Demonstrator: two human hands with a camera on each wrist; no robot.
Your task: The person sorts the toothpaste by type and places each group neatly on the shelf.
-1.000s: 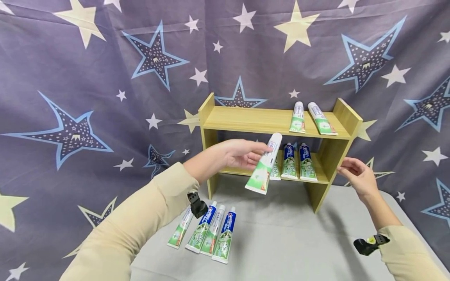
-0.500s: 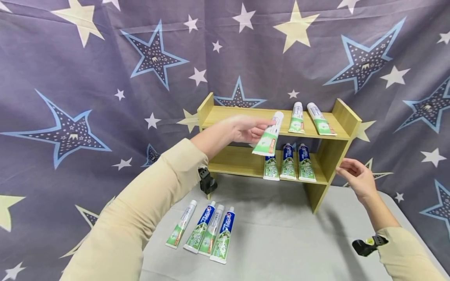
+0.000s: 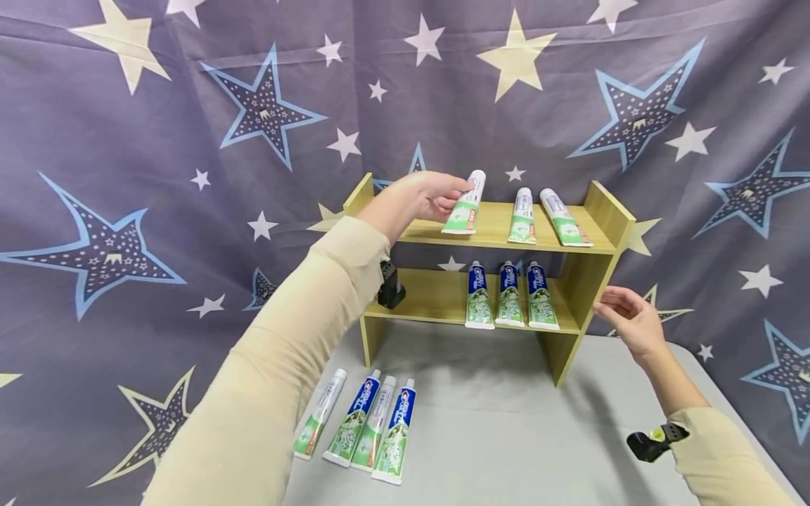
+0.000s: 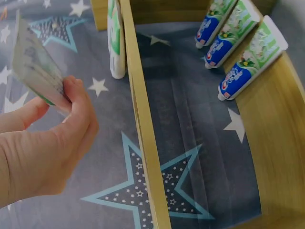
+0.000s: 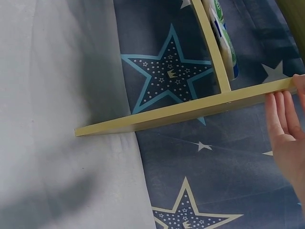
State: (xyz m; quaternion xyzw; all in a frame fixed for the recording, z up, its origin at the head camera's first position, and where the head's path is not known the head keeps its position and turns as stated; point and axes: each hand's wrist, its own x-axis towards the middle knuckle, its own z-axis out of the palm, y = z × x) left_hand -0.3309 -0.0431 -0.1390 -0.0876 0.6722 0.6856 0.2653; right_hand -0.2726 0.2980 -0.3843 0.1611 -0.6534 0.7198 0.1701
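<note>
A slim white-and-green plastic toothpaste tube (image 3: 466, 209) is pinched btwn thumb & fingers of the L hand (image 3: 435, 195), cap end up & tilted, held over the upper board of a light-wood two-tier shelf (image 3: 433, 299); whether that board is touched can't be told. The shelf's R side panel (image 3: 583, 284) is gripped at its front edge by thumb & fingertips of the R hand (image 3: 634, 327). R of the held tube, apart from it, two more white-and-green tubes (image 3: 522, 216) are seen lying on the same board, caps to the back. On the lower board, three blue-and-green tubes (image 3: 509, 295) are lined up side by side. On the grey cloth-covered table (image 3: 481, 436), front L of the shelf, four tubes (image 3: 357, 422) are set in a slanted row, white-and-green & blue-and-green by turns. Behind, a purple-grey star-print curtain (image 3: 468, 119) is hung
</note>
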